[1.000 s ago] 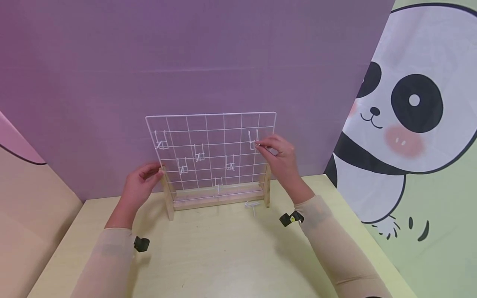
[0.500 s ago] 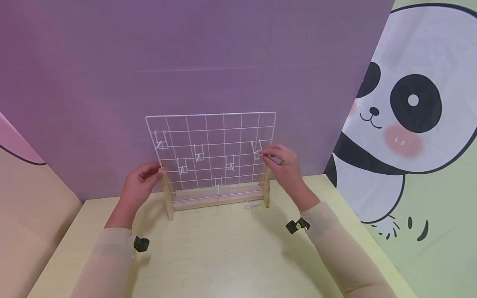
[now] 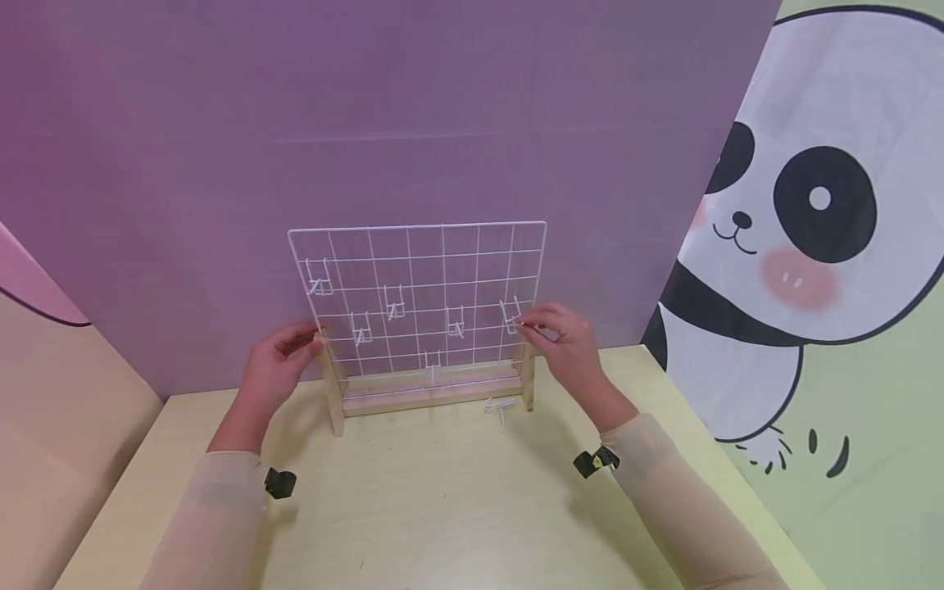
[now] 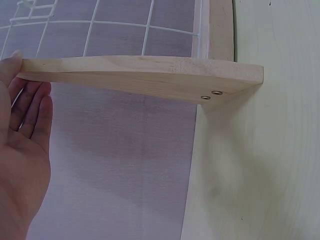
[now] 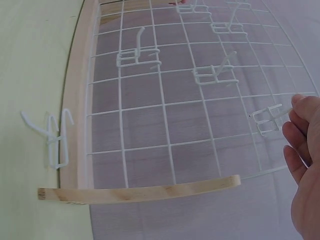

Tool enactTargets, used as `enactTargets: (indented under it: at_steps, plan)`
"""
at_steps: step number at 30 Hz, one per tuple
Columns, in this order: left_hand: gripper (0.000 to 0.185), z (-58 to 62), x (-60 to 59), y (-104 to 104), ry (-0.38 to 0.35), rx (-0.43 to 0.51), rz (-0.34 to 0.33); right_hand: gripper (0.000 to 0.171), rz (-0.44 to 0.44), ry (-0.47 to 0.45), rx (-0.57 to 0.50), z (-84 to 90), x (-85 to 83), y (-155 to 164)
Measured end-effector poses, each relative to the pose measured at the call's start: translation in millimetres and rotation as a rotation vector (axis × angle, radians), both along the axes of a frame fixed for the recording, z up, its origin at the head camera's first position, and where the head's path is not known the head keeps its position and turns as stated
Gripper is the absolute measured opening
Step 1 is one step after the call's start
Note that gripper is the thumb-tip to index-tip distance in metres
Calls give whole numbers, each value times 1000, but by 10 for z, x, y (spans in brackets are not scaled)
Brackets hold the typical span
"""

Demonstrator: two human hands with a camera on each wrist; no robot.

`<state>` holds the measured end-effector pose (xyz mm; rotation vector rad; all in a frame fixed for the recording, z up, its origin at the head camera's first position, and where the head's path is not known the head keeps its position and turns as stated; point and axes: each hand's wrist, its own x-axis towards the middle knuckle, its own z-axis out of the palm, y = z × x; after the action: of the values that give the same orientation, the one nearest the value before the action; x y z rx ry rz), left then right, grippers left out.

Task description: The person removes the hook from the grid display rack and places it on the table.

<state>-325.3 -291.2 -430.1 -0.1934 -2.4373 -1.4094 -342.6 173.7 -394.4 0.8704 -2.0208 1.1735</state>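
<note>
A white wire grid panel (image 3: 416, 226) stands upright in a wooden stand (image 3: 431, 399). My left hand (image 3: 274, 367) is at the top of the stand's left upright, pinching the wood (image 4: 140, 65) between thumb and fingers. With thumb and index fingertip, my right hand (image 3: 566, 348) pinches the prong of a white wire hook (image 5: 267, 120) at the grid's right side. That hook overlaps the grid wires and leans slightly in the head view. Several like it, such as one hook (image 3: 456, 328) right of centre, hang on the grid.
A loose white wire hook (image 3: 500, 404) lies on the table (image 3: 442, 500) by the stand's right foot. Behind the grid rises a purple backdrop (image 3: 413, 115). A panda-printed sheet (image 3: 833, 246) hangs at the right.
My right hand has moved down and slightly right along the grid with the hook pinched in it. The left hand stays at the upright.
</note>
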Motion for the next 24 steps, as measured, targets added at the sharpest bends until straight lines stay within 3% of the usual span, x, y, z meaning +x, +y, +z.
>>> enactTargets:
  at_steps: [13,24]
  plan:
    - [44,-2,3,4,-12,1,3,16,40,-48,18,-193,48,-11]
    - [43,15,22,24,7,-2,6,14,116,-114,103,-315,53,-48]
